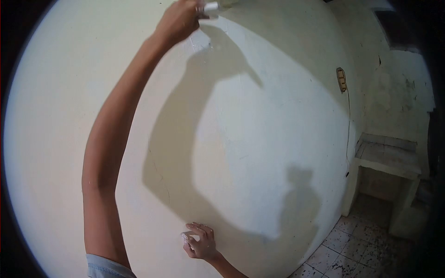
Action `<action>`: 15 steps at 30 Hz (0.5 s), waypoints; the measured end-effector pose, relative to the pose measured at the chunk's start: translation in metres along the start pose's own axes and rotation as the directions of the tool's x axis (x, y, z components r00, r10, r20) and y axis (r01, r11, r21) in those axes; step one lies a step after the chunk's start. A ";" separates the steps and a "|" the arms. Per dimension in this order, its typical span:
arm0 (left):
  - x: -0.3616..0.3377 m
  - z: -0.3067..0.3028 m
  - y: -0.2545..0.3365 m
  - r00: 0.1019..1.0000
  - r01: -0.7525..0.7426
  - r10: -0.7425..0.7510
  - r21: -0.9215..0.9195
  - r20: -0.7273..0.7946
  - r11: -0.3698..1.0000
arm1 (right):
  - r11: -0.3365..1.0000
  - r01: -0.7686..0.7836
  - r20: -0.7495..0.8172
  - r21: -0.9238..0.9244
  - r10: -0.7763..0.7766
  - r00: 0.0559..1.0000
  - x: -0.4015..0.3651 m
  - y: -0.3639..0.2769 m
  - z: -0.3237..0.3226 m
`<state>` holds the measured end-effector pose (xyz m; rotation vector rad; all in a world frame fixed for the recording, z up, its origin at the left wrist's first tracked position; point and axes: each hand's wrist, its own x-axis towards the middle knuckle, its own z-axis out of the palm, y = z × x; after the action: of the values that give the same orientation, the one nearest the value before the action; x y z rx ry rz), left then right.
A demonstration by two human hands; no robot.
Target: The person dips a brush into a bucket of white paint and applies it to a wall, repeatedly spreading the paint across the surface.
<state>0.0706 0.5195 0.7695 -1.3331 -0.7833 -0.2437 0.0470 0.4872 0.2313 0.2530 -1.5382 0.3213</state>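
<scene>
My left hand (181, 21) is raised high at the top of the view, its fingers closed around a tool with a whitish part (211, 7), perhaps a putty knife. The tool's far end is blurred and cut off by the frame. Just below that hand, a wet-looking white patch of putty (200, 44) marks the pale wall (269, 134). Low in the middle, my right hand (203, 243) is curled in front of the wall, thumb and fingers bent toward each other. White putty (185, 237) shows at its fingertips, and the fingers are smeared white.
Thin cracks run down the wall, where shadows of my arm and head fall. A wall socket (341, 79) with a hanging cable (348, 129) is on the right. Beyond it stand a low tiled counter (389, 160) and a speckled, dirty tile floor (340, 241).
</scene>
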 end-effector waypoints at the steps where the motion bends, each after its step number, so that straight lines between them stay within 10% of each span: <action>1: 0.017 -0.005 0.000 0.997 0.072 -0.072 -0.020 -0.005 0.997 | 1.000 0.005 -0.004 -0.006 -0.005 1.000 -0.001 0.001 0.001; 6: 0.028 0.031 -0.022 0.974 0.224 -0.220 0.071 -0.061 0.972 | 0.999 0.016 -0.003 0.031 -0.016 1.000 -0.004 0.003 0.004; 9: -0.016 0.029 0.006 0.995 0.066 -0.078 0.188 0.058 0.980 | 1.000 0.020 0.011 -0.002 -0.020 1.000 -0.005 0.004 0.002; 15: -0.098 -0.017 0.106 0.974 -0.039 0.067 -0.132 0.217 0.991 | 1.000 -0.015 0.045 -0.012 0.015 0.999 -0.005 0.000 0.000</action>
<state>0.0664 0.5046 0.6250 -1.5170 -0.9295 -0.1039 0.0468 0.4871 0.2259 0.2408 -1.5870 0.3200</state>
